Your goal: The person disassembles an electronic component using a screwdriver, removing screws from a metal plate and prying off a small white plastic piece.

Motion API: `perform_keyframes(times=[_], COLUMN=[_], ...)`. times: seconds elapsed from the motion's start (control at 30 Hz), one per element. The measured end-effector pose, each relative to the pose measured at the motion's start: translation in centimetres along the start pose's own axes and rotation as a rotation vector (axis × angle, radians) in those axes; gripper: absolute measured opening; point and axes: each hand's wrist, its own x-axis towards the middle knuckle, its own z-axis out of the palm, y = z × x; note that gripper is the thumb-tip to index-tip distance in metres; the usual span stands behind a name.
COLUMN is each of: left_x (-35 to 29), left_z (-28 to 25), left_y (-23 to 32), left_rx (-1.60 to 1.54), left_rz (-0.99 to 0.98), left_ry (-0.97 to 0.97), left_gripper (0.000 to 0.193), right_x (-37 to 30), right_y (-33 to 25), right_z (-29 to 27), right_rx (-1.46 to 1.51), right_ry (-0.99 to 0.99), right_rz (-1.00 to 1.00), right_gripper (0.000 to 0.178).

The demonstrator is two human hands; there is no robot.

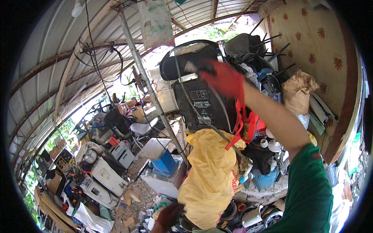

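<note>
My right hand, in a red glove with dark fingers, is stretched out in front of a black loudspeaker cabinet. Motion smears its fingers, and a pale blurred shape shows at their tips; whether it is held cannot be told. Low in the picture, my left hand, gloved alike, is beside the lower left edge of a full yellow sack. Its fingers are dark and unclear. A long strap runs down across the loudspeaker towards the sack. Red straps hang below my right forearm.
A metal pole slants up to the roof left of the loudspeaker. White appliance casings and a blue box stand among scrap at the left. Stacked black chairs, a brown paper sack and a patterned board fill the right.
</note>
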Motion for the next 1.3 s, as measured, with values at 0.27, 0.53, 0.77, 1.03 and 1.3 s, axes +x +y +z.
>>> perform_keyframes(times=[0.27, 0.53, 0.77, 1.03, 1.3], left_x=[-31.6, -0.9, 30.5, 50.9, 59.6], left_z=[15.3, 1.9, -9.7, -13.2, -12.2], left_y=[-1.3, 0.2, 1.1, 2.5, 2.0], left_rx=[-1.740, -0.563, -0.129, 0.166, 0.209], left_rz=[-1.002, -0.539, -0.041, -0.128, -0.225], left_ry=[0.535, 0.489, 0.431, 0.373, 0.380], left_gripper=[0.056, 0.033, 0.055, 0.072, 0.079], right_x=[13.3, 10.4, 6.5, 6.3, 7.8], right_y=[13.4, 13.3, 12.8, 13.2, 14.5], right_z=[-0.3, 0.8, -4.1, -4.0, -5.2], right_rx=[-0.223, -0.185, -0.406, -0.383, -0.448], right_ry=[-0.055, -0.014, 0.132, 0.043, -0.018], right_rz=[0.270, 0.080, 0.115, 0.169, 0.310], right_gripper=[0.045, 0.036, 0.043, 0.041, 0.036])
